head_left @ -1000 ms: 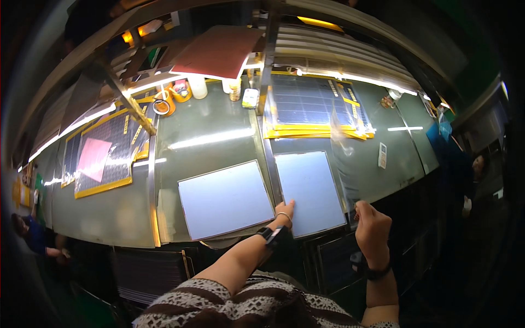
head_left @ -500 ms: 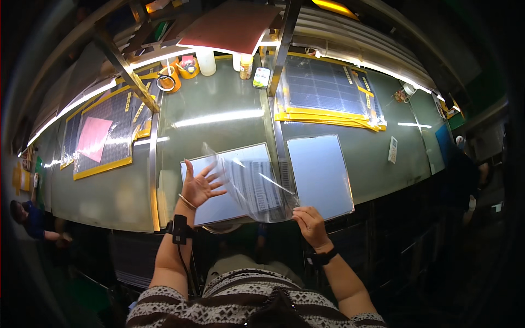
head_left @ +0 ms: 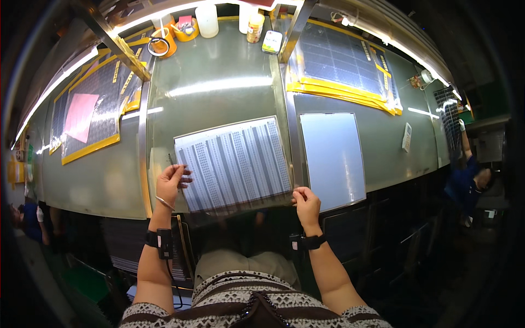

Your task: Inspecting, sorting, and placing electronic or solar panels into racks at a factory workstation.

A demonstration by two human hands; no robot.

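A clear film (head_left: 236,164) printed with dark stripes and rows of small marks lies over a pale rectangular panel on the greenish work surface. My left hand (head_left: 170,181) pinches the film's left edge between thumb and forefinger, its other fingers loosely curled. At the near right corner, my right hand (head_left: 307,205) is closed on the film in a pinch. The film looks nearly flat, and the panel under it is mostly covered by the print. Just right of my right hand rests a second pale panel (head_left: 333,158) with a bare face.
Dark patterned sheets with yellow borders (head_left: 336,65) are stacked at far right. More lie at left under a pink sheet (head_left: 81,117). Tape rolls (head_left: 164,44), a white bottle (head_left: 207,22) and a yellow-labelled jar (head_left: 255,28) stand behind. A co-worker (head_left: 469,177) is at right.
The film has gone from curled and raised to nearly flat over the panel. My left hand, open before, has moved down and left and now pinches the film's edge.
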